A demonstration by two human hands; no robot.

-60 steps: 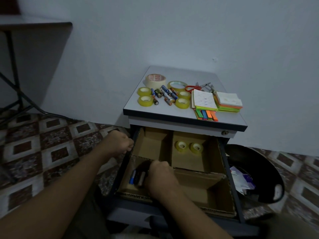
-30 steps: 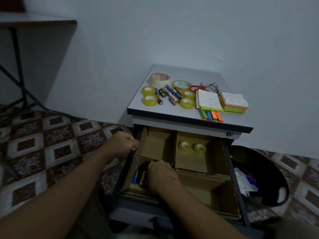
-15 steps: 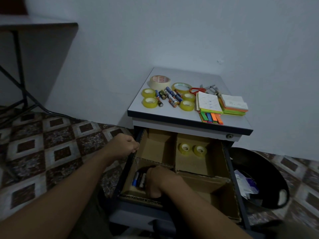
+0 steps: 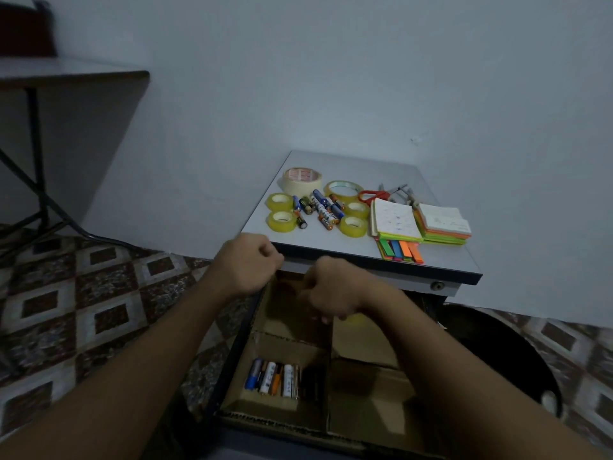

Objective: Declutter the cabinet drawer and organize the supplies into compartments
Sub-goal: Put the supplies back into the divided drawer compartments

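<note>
Drawer (image 4: 229,370) open; fingers (image 4: 270,255) of left hand (image 4: 247,263), right hand (image 4: 331,290) curled, seemingly empty, at cabinet edge (image 4: 381,260).

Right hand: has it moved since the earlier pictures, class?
Yes. The right hand has left the batteries in the near-left compartment and gone farther back, toward the cabinet top.

Pale grey tabletop (image 4: 365,167) with a black front edge. Translucent yellow tape rolls (image 4: 281,221). Cream masking tape roll (image 4: 302,179), red print on its core. Loose cylindrical batteries (image 4: 323,209): blue, black, white-orange. Red-handled scissors (image 4: 373,195). White paper notepad (image 4: 396,220) speckled with blue marks. Sticky note stack (image 4: 444,227): white top, orange and neon green layers. Paper index tab strips (image 4: 399,250): green, blue, orange. Brown cardboard drawer dividers (image 4: 285,346). Batteries in the drawer (image 4: 275,380): blue, white, orange, black. Floor tiles (image 4: 99,293): brown and cream nested squares, diamond check. Plain wall (image 4: 331,78), pale blue-grey. Round black bin (image 4: 497,353).
</note>
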